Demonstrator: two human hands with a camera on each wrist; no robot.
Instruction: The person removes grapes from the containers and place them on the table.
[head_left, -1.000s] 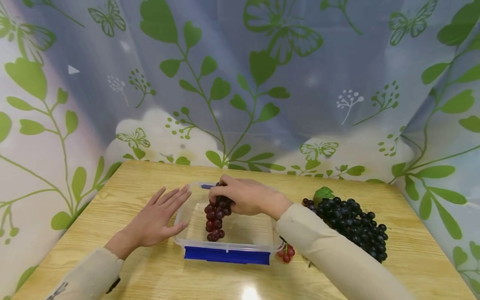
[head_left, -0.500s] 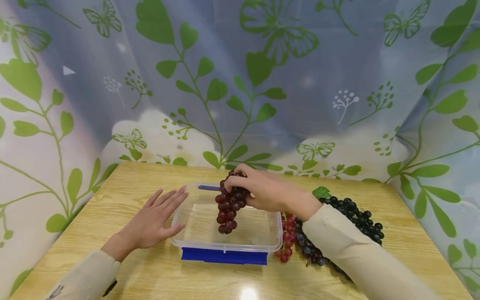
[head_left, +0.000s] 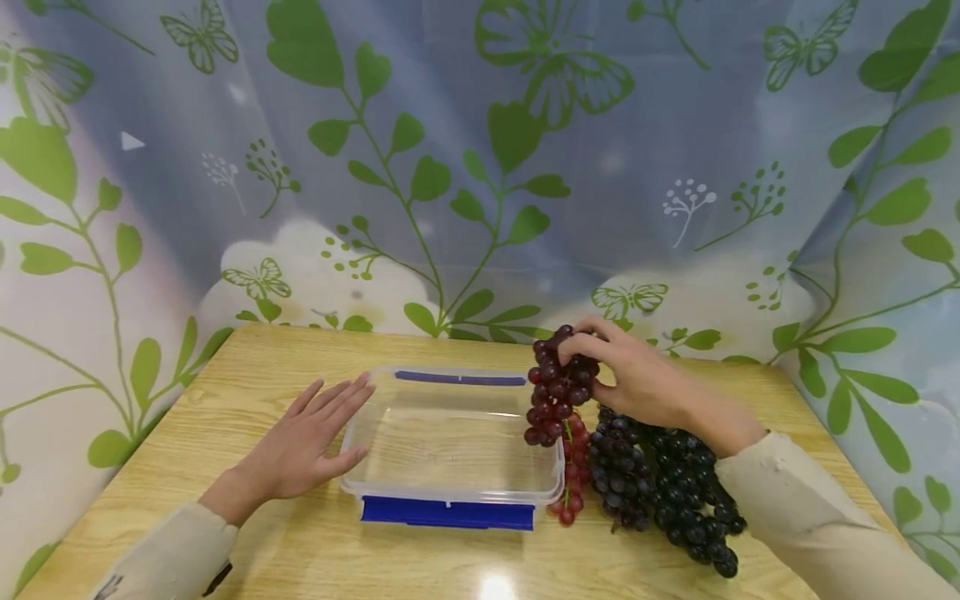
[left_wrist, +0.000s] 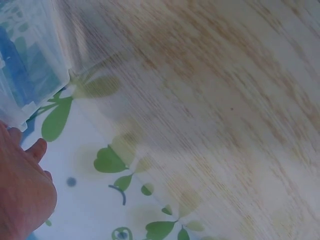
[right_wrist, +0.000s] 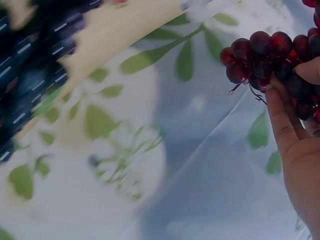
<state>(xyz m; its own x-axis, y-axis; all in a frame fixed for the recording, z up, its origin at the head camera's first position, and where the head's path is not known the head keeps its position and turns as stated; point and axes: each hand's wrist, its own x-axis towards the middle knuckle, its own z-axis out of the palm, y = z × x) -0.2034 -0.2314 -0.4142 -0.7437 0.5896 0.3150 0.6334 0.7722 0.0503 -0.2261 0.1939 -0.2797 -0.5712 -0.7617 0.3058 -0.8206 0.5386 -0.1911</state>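
My right hand (head_left: 633, 375) grips a bunch of dark red grapes (head_left: 555, 387) by its upper part, holding it over the right rim of a clear plastic container (head_left: 450, 442). In the right wrist view, thumb and fingers pinch the red grapes (right_wrist: 262, 55). Flat and with straight fingers, my left hand (head_left: 300, 442) lies at the container's left side. No food shows inside the container; its blue front latch (head_left: 447, 512) hangs folded out. The left wrist view catches part of the left hand (left_wrist: 25, 185) near the container's corner (left_wrist: 35, 65).
Right of the container lie a light red grape bunch (head_left: 573, 475), a dark purple bunch (head_left: 621, 475) and a black bunch (head_left: 690, 492) side by side on the wooden table (head_left: 300, 550). A patterned curtain (head_left: 450, 167) stands behind the table.
My right hand has lifted the dark red grapes out of the container's middle and carried them right, to its right rim. The left hand has stayed in place.
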